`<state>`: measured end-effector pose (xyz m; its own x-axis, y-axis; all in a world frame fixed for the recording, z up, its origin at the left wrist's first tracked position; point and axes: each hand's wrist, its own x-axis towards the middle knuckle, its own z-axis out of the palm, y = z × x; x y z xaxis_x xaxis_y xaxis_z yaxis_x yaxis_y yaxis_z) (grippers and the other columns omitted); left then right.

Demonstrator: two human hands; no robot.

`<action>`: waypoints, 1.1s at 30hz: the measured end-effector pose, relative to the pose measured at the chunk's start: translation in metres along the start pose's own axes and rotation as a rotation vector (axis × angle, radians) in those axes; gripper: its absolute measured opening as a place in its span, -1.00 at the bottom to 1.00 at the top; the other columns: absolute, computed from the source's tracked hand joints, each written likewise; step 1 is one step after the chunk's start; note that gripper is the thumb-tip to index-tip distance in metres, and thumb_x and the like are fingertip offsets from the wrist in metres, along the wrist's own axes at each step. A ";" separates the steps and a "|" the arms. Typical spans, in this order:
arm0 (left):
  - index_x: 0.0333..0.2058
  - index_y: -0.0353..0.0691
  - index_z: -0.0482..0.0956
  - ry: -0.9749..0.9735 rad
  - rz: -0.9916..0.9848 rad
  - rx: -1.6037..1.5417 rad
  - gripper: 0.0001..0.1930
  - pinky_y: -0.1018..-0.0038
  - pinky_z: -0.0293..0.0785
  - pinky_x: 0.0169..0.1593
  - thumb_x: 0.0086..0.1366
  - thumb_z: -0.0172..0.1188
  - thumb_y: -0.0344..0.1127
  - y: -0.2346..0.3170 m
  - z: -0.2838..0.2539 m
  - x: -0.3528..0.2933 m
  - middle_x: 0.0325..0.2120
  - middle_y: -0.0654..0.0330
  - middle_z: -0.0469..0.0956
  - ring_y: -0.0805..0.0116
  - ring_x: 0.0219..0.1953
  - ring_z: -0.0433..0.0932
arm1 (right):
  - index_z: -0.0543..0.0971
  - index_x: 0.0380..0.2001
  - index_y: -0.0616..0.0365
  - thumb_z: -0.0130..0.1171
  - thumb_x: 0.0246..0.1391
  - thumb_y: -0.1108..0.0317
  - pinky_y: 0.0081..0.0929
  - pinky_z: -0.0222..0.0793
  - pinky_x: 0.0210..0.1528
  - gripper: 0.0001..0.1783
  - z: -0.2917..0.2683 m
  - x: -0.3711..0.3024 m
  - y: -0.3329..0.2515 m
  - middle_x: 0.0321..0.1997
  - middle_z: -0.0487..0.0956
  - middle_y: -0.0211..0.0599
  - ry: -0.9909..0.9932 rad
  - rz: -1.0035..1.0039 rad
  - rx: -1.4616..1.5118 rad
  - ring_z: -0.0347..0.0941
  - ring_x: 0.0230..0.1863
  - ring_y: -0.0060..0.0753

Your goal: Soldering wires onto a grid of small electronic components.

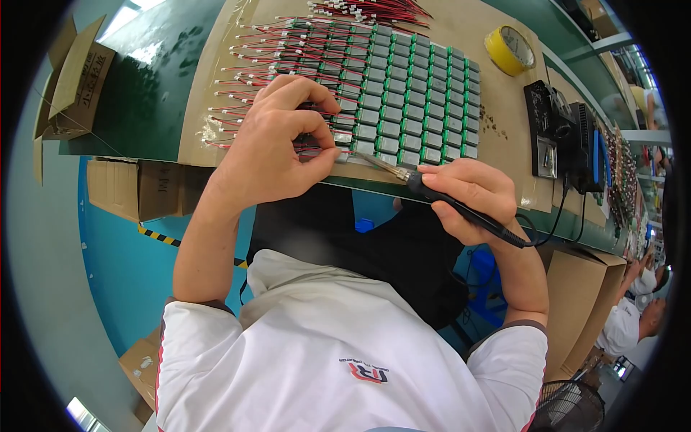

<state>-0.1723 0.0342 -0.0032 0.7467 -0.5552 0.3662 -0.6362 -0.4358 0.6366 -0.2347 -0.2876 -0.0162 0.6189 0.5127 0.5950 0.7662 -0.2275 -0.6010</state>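
Note:
My right hand (pixel 471 198) is closed around a black-handled soldering iron (pixel 461 209). Its metal tip points left and touches or nearly touches the near edge of a grid of grey battery packs (pixel 392 99) with green circuit strips. Beside the tip, my left hand (pixel 277 140) pinches a thin red wire (pixel 345 151) between thumb and index finger, its other fingers curled above. More red and black wires (pixel 288 45) with white connectors run from the left columns of packs out over the table. My left hand hides part of these wires and packs.
A bundle of loose wires (pixel 374 9) lies at the far edge. Yellow tape (pixel 509 50) and a black soldering station (pixel 568 137) stand on the right, the iron's cord (pixel 558 219) looping there. Cardboard boxes (pixel 75 86) are on the left; co-workers sit far right.

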 end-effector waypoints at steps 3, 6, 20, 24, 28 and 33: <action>-0.54 -0.23 0.69 -0.002 -0.004 -0.005 -0.91 0.21 0.51 0.17 0.02 0.46 -0.45 -0.002 0.001 0.002 -0.11 0.21 0.66 0.11 0.04 0.56 | 0.76 0.00 0.39 0.43 0.10 0.53 -0.30 0.73 -0.16 -0.64 0.000 -0.001 0.002 -0.23 0.76 0.01 0.009 0.001 0.004 0.79 -0.23 -0.04; -0.54 -0.23 0.69 0.004 0.006 0.000 -0.91 0.21 0.51 0.17 0.02 0.46 -0.45 0.002 -0.002 0.001 -0.11 0.21 0.66 0.11 0.04 0.57 | 0.75 0.01 0.39 0.42 0.12 0.52 -0.32 0.70 -0.20 -0.63 -0.001 -0.002 -0.001 -0.22 0.76 0.01 0.025 -0.012 -0.006 0.77 -0.26 -0.06; -0.51 -0.29 0.69 -0.017 0.024 0.028 -0.88 0.24 0.52 0.13 -0.02 0.49 -0.50 0.003 -0.004 0.003 -0.08 0.14 0.64 0.09 0.07 0.56 | 0.71 0.15 0.37 0.43 0.28 0.47 -0.46 0.62 -0.21 -0.60 -0.045 0.045 0.008 -0.25 0.77 -0.12 0.116 0.058 -0.262 0.74 -0.26 -0.30; -0.51 -0.28 0.69 -0.018 0.015 0.017 -0.89 0.23 0.51 0.16 -0.02 0.49 -0.50 0.002 -0.003 0.002 -0.08 0.14 0.64 0.07 0.08 0.56 | 0.69 0.22 0.19 0.27 0.43 0.51 -0.52 0.64 -0.12 -0.65 -0.058 0.073 0.044 -0.25 0.78 -0.28 0.105 0.159 -0.233 0.71 -0.25 -0.49; -0.53 -0.22 0.69 -0.005 -0.007 0.005 -0.90 0.18 0.50 0.22 0.01 0.48 -0.47 0.004 -0.003 0.004 -0.12 0.20 0.66 0.08 0.07 0.56 | 0.69 0.20 0.07 0.20 0.48 0.48 -0.45 0.67 -0.06 -0.69 -0.070 0.103 0.103 -0.17 0.81 -0.21 0.013 0.082 -0.384 0.78 -0.14 -0.39; -0.54 -0.22 0.67 0.009 -0.001 0.007 -0.89 0.16 0.49 0.23 -0.02 0.45 -0.50 0.007 -0.005 0.003 -0.13 0.21 0.66 0.09 0.07 0.57 | 0.67 0.12 0.03 0.36 0.32 0.38 -0.24 0.61 -0.05 -0.68 -0.064 0.123 0.156 -0.16 0.78 -0.17 -0.062 0.119 -0.421 0.74 -0.15 -0.10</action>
<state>-0.1731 0.0330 0.0055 0.7488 -0.5486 0.3719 -0.6372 -0.4411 0.6320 -0.0283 -0.3131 -0.0023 0.7055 0.5086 0.4936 0.7018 -0.5986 -0.3862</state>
